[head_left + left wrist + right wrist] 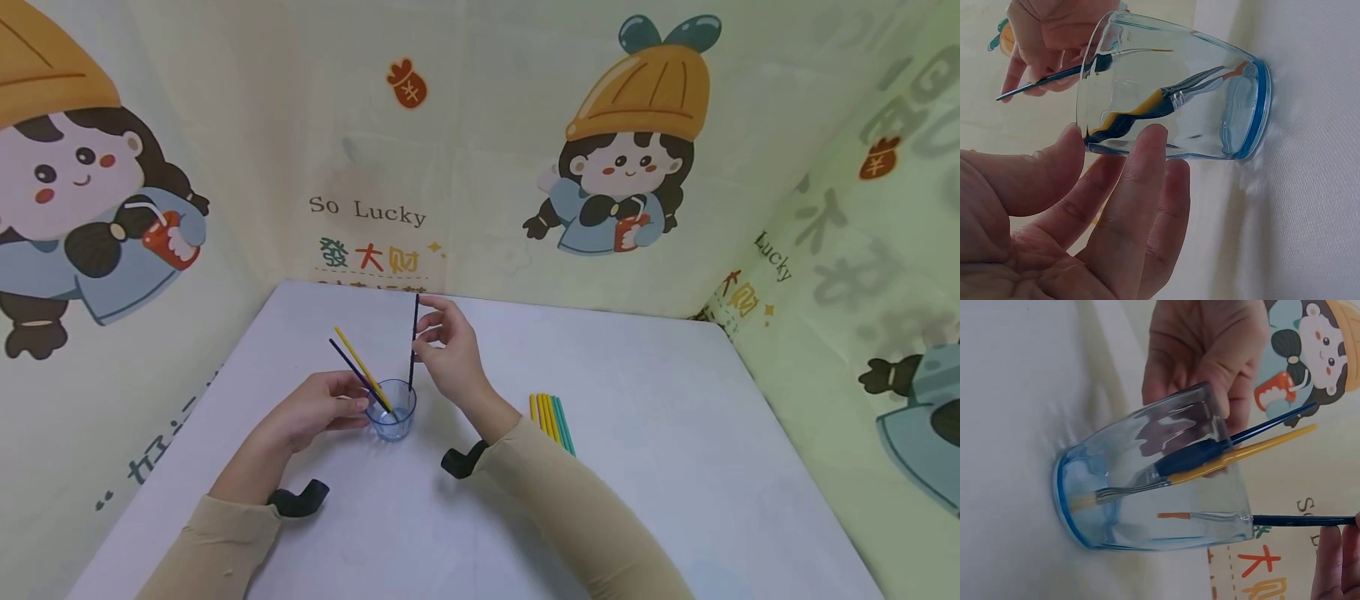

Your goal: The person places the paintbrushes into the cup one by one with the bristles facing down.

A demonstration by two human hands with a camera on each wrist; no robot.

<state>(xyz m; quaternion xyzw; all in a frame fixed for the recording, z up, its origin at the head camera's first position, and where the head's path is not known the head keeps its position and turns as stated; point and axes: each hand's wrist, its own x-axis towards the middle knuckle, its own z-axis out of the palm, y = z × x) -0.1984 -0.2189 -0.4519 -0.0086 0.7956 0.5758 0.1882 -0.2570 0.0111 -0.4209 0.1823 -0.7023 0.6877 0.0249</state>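
A clear glass cup (392, 431) with a blue-tinted base stands upright on the white table. My left hand (318, 406) holds it from the left, thumb at the rim and fingers along the side. Inside lean a yellow paintbrush (1272, 443) and a dark blue paintbrush (1192, 456), bristles down. Above the cup's far right rim, my right hand (455, 354) pinches a thin dark paintbrush (1300, 520) by its handle, nearly upright. Its orange-brown bristles point down inside the cup, above the base, as the right wrist view shows.
Right of the cup, several yellow sticks (542, 412) and teal sticks (562, 425) lie side by side, their near ends hidden by my right sleeve (577, 500). A printed cloth (480, 167) stands behind and beside the table (675, 450).
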